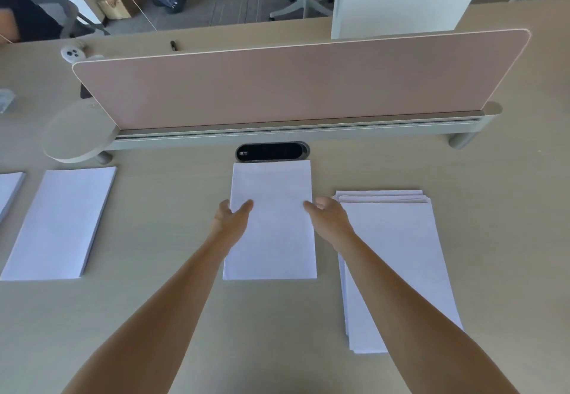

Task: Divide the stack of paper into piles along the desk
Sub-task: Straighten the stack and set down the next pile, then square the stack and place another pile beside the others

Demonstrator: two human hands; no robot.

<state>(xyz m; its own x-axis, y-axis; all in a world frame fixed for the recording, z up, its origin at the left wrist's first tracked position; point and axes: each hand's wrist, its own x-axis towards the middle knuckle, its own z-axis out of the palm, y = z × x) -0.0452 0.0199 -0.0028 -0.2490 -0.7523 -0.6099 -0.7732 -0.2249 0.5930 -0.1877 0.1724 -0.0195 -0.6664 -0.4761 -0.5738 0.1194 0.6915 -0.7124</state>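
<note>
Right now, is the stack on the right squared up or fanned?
Fanned: the right stack shows several offset sheet edges along its far end and near-left side.

Both hands are on the middle pile [271,224]: left hand [229,219] at its left edge, right hand [328,217] at its right edge, thumbs lying on top of the sheets. The pile's far end sits just short of the black cable grommet [272,152]. Right beside it is a messier stack [398,270] (top sheets fanned out a bit). Further left on the desk [172,208] there's another neat pile [60,224], plus one cut off by the frame edge [9,190]. The pink divider screen [293,81] stands along the far side.
</note>
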